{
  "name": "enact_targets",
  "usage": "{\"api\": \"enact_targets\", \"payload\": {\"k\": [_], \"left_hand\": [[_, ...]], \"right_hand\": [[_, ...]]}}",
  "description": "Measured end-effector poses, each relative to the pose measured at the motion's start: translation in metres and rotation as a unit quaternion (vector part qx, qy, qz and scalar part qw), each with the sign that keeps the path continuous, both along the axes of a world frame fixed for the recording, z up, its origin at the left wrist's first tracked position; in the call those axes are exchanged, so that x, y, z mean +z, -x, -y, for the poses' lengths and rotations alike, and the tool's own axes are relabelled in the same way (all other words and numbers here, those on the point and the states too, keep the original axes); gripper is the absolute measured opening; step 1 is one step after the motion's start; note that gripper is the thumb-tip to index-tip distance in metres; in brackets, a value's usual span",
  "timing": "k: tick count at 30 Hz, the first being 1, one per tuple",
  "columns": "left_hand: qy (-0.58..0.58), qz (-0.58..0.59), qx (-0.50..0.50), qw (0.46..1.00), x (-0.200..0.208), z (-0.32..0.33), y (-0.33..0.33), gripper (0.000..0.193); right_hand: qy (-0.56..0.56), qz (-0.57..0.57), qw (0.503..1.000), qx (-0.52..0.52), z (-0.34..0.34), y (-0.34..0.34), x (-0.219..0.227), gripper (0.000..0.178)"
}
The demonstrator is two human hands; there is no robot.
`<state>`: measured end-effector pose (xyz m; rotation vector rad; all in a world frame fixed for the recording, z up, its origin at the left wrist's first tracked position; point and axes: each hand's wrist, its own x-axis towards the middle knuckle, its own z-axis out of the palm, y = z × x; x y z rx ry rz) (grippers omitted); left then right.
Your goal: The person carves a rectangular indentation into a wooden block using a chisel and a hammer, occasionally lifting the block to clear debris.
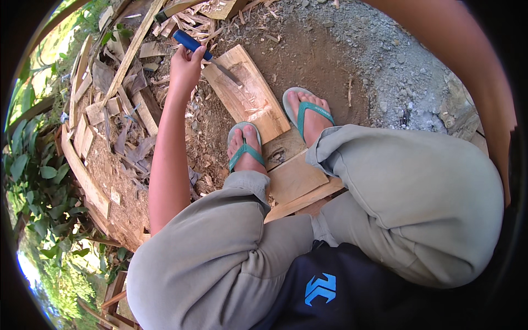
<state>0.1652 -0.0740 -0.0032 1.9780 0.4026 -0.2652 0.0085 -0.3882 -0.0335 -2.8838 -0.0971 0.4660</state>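
Note:
My left hand (186, 67) is closed around the blue handle of a chisel (226, 72). The chisel slants down to the right, its blade tip at a shallow, rough-cut recess in a wooden board (264, 104). Small chips lie in that recess. The board rests on the ground beyond my knees, between my two sandalled feet. My right forearm (456, 44) arches along the right side and leaves the picture at the top, so the right hand is out of sight. Above the chisel handle, a wooden stick-like piece with a dark end (175, 11) reaches in from the top edge.
Flat wood pieces (297, 176) lie under and behind my feet. Offcuts and long strips (132, 55) with shavings cover the left ground. Grey gravel (401, 82) spreads at the right, and leafy plants (41, 181) stand at the far left.

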Motion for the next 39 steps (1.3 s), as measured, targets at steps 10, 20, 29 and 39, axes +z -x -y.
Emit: {"api": "enact_targets", "payload": {"k": [10, 20, 29, 39], "left_hand": [[-0.026, -0.016, 0.011, 0.999, 0.012, 0.004, -0.004, 0.028], [-0.049, -0.014, 0.002, 0.999, 0.001, 0.002, -0.005, 0.029], [-0.051, -0.004, -0.005, 0.999, -0.006, 0.0, -0.002, 0.032], [-0.032, -0.025, -0.009, 0.999, -0.004, 0.004, -0.001, 0.035]], "right_hand": [[-0.012, -0.012, 0.999, 0.041, 0.0, -0.01, 0.02, 0.054], [-0.016, 0.0, 0.999, 0.043, 0.003, -0.002, 0.01, 0.056], [0.002, -0.015, 1.0, 0.027, -0.001, -0.001, 0.016, 0.05], [0.022, -0.021, 1.0, -0.001, -0.003, -0.004, 0.007, 0.048]]}}
